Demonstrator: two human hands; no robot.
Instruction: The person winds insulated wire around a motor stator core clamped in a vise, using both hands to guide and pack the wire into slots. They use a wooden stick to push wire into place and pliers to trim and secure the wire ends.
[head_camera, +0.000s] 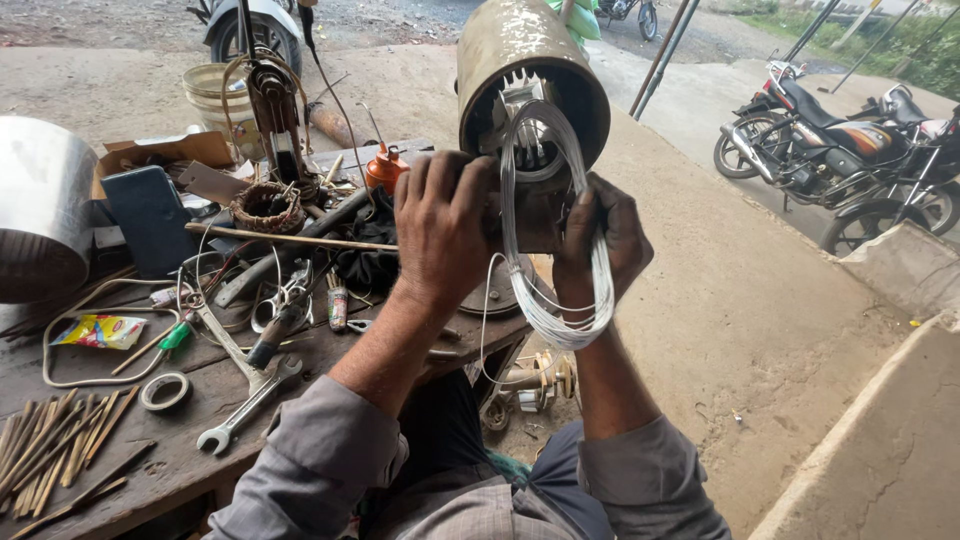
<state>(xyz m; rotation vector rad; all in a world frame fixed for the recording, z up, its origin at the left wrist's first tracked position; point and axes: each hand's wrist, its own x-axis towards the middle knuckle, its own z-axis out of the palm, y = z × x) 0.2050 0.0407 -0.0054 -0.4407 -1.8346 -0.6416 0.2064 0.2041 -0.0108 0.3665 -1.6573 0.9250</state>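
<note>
Both hands (520, 235) near yellow packet (100, 331), left table.

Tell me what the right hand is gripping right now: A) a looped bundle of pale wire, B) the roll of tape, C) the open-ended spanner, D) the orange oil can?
A: the right hand closes on the pale wire loop that runs up into the open end of the metal cylinder.
</note>
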